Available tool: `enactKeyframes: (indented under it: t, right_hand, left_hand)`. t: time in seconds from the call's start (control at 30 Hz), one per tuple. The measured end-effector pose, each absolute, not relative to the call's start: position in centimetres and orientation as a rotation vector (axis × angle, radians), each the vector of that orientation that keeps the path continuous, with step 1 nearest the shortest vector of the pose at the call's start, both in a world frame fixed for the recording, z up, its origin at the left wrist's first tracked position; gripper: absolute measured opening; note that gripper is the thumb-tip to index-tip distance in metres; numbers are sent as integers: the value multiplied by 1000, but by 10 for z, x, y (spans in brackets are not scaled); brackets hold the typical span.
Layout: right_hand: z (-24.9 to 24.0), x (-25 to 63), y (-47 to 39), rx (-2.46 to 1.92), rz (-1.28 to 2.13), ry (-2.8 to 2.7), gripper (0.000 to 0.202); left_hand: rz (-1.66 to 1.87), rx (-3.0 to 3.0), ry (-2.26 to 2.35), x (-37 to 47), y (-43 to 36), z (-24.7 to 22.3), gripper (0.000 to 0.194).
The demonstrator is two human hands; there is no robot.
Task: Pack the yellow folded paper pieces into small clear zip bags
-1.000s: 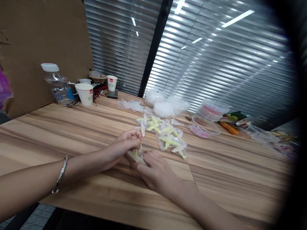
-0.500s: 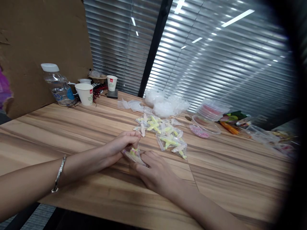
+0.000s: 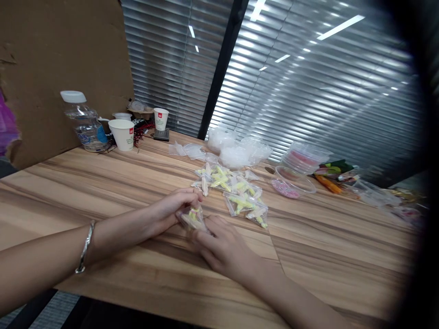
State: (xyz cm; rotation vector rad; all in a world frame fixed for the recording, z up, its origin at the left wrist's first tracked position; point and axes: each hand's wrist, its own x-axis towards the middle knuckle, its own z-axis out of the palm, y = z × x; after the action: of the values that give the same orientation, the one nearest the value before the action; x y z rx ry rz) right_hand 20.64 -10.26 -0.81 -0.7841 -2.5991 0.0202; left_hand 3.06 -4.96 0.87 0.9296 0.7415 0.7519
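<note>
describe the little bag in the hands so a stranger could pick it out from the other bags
On the wooden table, find the heap of small clear bags with yellow-green pieces near the middle. Just in front of it, the left hand and right hand meet around one small clear bag. It alone is pinched between fingers, apart from the heap.

I see both my forearms reaching forward and meeting in the middle. My left hand point(image 3: 173, 208) lies with its fingers curled in, fingertips pinched together towards the right hand. My right hand point(image 3: 222, 244) rests palm down, fingers stretched towards the left one, their tips nearly touching. A bracelet point(image 3: 85, 246) sits on my left wrist.
</note>
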Motion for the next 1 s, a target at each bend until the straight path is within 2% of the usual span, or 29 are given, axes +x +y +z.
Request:
enactKeyframes:
  t: [0.1,0.23,0.43,0.83,1.0]
  right_hand:
    - [-10,208,-101,-841,110,-2539,17]
    - [-8,210,-100,-928,338,-2430,14]
    - [-4,212,-96,-931,642,-2244,22]
    - [-4,214,-89,-908,840,-2023,25]
    - [-3,214,-89,-925,874,-2011,25]
  left_hand:
    - [764,936,709,30,-50,10,8]
    - [788,964,696,30,-49,10,10]
    - [859,990,702,31,-47,11,13]
    - [981,950,721,32,-43,7,15]
    - [963,1027,749,30,-42,8,23]
